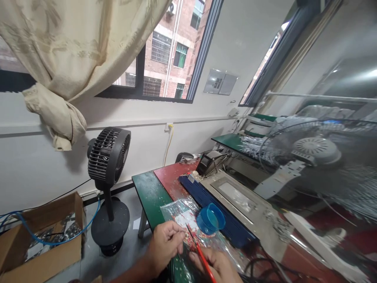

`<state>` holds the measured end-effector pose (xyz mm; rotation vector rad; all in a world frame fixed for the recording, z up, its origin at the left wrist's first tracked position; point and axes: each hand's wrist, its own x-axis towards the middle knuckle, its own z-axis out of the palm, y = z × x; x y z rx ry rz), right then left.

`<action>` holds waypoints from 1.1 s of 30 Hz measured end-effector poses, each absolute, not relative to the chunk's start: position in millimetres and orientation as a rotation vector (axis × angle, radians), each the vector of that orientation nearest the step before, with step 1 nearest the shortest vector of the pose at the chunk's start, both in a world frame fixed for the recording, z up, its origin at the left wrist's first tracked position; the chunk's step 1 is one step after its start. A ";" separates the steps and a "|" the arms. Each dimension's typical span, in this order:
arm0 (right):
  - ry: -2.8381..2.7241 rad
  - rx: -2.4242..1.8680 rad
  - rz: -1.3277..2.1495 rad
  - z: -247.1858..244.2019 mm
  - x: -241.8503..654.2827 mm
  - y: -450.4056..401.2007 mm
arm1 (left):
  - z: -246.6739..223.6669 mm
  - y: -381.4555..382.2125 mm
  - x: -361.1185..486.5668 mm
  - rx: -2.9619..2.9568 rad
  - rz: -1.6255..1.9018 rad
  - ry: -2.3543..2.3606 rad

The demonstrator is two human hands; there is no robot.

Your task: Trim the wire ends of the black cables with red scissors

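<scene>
My right hand (218, 264) is closed around red tweezers (205, 264), whose thin dark tip points up and to the left. Close by on the left, my left hand (165, 243) has its fingertips pinched together near that tip. Whatever the pinch may hold is too small to make out. Beyond both hands lies a clear plastic bag (173, 207), with many tiny red and pale parts (193, 239) scattered on it. A round, translucent blue cup (211, 220) stands on the bag, just past the tweezers.
Behind the cup lies a long dark blue panel (212, 208), next to a beige machine (244, 198). A small black fan (208, 162) sits at the bench's back. Floor items include a black standing fan (108, 157) and an open cardboard box (69, 251). A large caged fan (316, 151) is at right.
</scene>
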<state>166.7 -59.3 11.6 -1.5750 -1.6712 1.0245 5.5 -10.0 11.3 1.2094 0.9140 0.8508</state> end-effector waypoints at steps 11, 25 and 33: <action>-1.106 -1.470 1.296 14.4 158.0 -57.3 | 1.9 -19.6 8.9 0.982 0.793 0.739; -1.106 -1.452 1.433 12.8 156.8 -57.9 | 3.4 -23.3 12.1 1.005 0.837 0.770; -1.038 -1.372 1.502 26.2 153.0 -63.1 | 4.5 -26.1 19.2 0.853 0.805 0.663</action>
